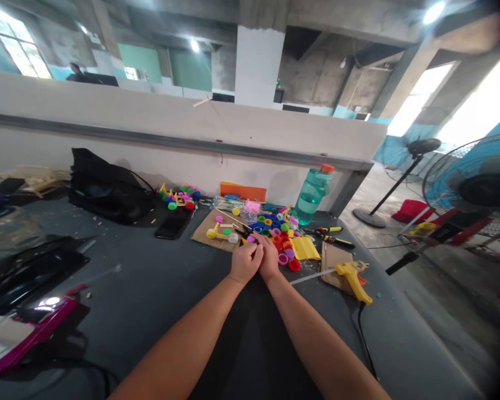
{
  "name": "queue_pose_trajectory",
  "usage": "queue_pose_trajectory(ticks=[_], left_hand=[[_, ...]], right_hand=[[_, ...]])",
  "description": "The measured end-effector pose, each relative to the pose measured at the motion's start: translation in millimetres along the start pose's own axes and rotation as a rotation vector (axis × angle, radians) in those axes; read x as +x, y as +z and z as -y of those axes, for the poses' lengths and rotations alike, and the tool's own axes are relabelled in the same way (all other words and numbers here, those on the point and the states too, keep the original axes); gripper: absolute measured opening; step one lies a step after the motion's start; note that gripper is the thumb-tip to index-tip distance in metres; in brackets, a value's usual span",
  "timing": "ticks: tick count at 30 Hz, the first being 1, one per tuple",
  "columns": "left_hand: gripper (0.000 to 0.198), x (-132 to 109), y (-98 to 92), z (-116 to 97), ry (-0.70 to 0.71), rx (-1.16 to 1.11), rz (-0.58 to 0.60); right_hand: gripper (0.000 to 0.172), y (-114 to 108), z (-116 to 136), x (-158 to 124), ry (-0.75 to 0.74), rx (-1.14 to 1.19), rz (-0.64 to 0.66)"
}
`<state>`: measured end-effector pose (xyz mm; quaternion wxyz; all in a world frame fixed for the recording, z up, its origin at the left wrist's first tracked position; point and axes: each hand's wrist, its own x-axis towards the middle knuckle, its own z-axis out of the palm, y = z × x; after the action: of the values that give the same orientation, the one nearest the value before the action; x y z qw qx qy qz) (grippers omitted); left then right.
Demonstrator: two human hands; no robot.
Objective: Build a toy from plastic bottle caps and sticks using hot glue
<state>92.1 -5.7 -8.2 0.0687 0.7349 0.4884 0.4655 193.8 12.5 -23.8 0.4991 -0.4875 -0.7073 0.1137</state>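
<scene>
The person's left hand (245, 262) is half curled against the right hand (268, 256), fingers bent; from here I can't tell whether either grips the purple piece (251, 239) at their fingertips. Loose coloured caps (278, 243) lie just to the right on the worktop (150, 289). Behind stands a lidded teal bottle (309, 200), contents unclear. Both forearms stretch forward, converging.

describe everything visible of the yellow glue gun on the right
The yellow glue gun looks plastic, with something orange beside its handle. It lies on its side, partly over cardboard, handle slanting toward the near right. A pale translucent stick extends left from its body; a black cord trails from the handle's end. Nobody is holding it.
</scene>
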Motion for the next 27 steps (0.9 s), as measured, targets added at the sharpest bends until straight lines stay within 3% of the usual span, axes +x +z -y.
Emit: queue_pose_trajectory(ticks=[4,12,16,19,23,27], left_hand=[[0.037,2,-0.6,5,-0.082,0.006,-0.053],[0.036,10,-12.6,11,-0.098,0.062,-0.074],[0.037,11,-26.3,25,-0.077,0.107,0.011],[0.038,12,-31.6,36,-0.048,0.094,0.082],[0.035,14,-30.6,47,-0.069,-0.063,0.129],[0.024,16,-25.4,58,-0.215,-0.289,0.124]], right_hand=[[0.031,4,5,0,-0.07,-0.113,0.012],[0.028,7,3,2,-0.158,-0.184,0.061],[0.026,15,1,5,-0.146,-0.132,0.05],[0.023,21,2,10,-0.061,-0.07,-0.032],[0.022,22,5,14,0.064,0.052,-0.092],[0.02,21,8,14,0.013,0.063,-0.06]])
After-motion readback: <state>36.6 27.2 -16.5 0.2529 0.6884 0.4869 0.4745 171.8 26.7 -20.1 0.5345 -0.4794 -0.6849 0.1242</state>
